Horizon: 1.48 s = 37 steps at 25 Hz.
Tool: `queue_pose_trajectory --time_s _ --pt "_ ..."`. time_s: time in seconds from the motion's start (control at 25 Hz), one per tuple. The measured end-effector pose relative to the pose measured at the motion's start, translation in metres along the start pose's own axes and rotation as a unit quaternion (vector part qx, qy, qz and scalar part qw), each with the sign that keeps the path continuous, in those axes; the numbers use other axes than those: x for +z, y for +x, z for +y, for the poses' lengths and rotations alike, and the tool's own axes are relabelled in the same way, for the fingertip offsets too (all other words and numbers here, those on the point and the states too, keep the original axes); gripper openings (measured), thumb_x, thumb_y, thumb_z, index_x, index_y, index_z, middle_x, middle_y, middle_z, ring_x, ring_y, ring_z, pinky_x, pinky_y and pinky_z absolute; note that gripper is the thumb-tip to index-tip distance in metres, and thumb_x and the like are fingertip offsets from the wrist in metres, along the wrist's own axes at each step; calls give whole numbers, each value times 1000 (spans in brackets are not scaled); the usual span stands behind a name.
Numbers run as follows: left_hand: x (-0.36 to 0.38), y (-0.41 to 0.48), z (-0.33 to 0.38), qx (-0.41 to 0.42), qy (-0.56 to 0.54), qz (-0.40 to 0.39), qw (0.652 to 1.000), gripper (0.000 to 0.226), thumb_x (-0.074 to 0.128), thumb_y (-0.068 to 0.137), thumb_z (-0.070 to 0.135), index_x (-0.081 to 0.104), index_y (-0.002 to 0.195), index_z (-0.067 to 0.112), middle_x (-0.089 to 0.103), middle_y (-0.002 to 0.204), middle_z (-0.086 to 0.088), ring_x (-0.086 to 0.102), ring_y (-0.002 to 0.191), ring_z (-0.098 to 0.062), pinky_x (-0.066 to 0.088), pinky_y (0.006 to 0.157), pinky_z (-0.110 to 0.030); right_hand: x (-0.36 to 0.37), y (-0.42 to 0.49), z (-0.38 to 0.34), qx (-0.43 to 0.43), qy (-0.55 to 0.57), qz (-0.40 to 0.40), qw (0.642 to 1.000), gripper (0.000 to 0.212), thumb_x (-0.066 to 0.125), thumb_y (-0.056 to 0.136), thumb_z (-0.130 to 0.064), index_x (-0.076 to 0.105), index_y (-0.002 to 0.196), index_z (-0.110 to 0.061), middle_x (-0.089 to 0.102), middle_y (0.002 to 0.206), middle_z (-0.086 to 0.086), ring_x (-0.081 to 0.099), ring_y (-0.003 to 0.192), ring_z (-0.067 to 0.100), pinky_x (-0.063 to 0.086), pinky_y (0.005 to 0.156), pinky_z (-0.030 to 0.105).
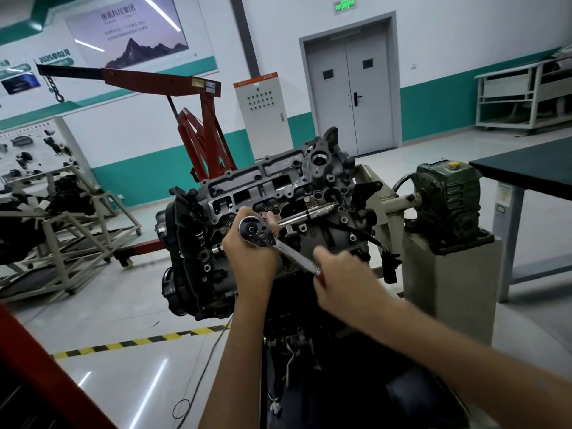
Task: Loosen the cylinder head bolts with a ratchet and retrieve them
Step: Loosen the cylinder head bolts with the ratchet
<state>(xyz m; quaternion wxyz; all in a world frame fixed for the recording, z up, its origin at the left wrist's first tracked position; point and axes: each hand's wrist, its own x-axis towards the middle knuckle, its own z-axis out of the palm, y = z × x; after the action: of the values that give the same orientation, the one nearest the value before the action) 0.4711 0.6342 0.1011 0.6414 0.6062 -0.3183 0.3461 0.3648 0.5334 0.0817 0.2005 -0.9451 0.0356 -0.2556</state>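
Doubly holding the ratchet (278, 246) just above the near side of the cylinder head (263, 184): curling the left hand (250, 258) round the tool's round head, closing the right hand (343, 274) in a full grip on the handle at its red end. Leaving a chrome bar (312, 212) lying across the casting beyond. Reading "2025年02月" on a wall poster (54, 58) far left; failing to read the green sign (345, 5) over the double door (349, 88), too blurred.
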Motion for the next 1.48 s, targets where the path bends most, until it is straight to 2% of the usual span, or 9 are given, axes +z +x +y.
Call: queue_pose_trajectory --time_s 0.16,0.32,0.52,0.68,0.88,1.04,1.24,1.36,1.48 --pt "15 2 5 -32 -129 -33 991 46 57 83 -3 35 58 29 34 56 19 29 55 -3 30 56 -16 42 -26 -32 71 193 -27 978 21 49 84 -18 32 72 -25 42 66 -2 49 58 19 43 57 29" --pt "-7 15 0 6 -80 -114 990 43 54 72 1 33 52 33 34 52 16 30 53 -5 26 53 -18 -2 0 1 -49 2 -38 998 14 49 84 -18 35 82 -19 54 71 5 58 66 29 41 58 31" --pt "-11 18 6 70 14 -134 988 56 54 75 -8 43 53 42 46 50 20 39 48 5 28 52 -6 -60 48 28 -142 -206 11 968 16 49 82 -12 34 82 -17 32 54 -8 39 48 16 34 50 27" --pt "0 -3 7 30 9 -14 999 36 63 83 3 41 66 26 49 59 16 44 52 1 34 54 -8 -9 11 15 -32 -53 21 998 18 49 84 -15 32 81 -20 53 69 5 59 68 29 46 60 34" --pt "20 -4 9 -21 -59 -16 998 44 62 87 -2 35 63 24 35 56 16 30 53 -1 35 54 -17 42 -21 -20 76 200 8 977 26 49 80 -14 30 65 -25 40 62 -3 42 55 17 44 60 32" --pt "7 12 4 13 -22 -67 997 47 61 84 2 34 52 25 34 47 13 29 47 0 29 48 -13 -3 3 14 -38 40 -25 998 18 49 82 -15 34 76 -21 38 62 -5 55 64 29 41 58 30" --pt "-5 18 4 31 32 -139 989 37 62 78 -5 36 51 -1 35 48 -12 27 48 -22 27 46 -35 -71 56 39 -153 -198 10 968 17 50 81 -11 34 80 -17 32 53 -9 39 48 17 41 51 31" --pt "-6 5 4 18 30 -54 998 38 63 86 5 39 59 15 40 53 11 35 49 -4 30 48 -15 -33 29 24 -89 -104 16 990 18 50 82 -12 34 80 -19 36 57 -6 52 55 22 51 59 35" --pt "5 -8 8 25 10 -16 1000 36 65 86 4 42 72 28 47 63 17 44 56 0 35 55 -9 19 -7 -1 34 65 20 997 20 50 83 -15 32 77 -21 36 61 -2 56 66 30 44 58 33"
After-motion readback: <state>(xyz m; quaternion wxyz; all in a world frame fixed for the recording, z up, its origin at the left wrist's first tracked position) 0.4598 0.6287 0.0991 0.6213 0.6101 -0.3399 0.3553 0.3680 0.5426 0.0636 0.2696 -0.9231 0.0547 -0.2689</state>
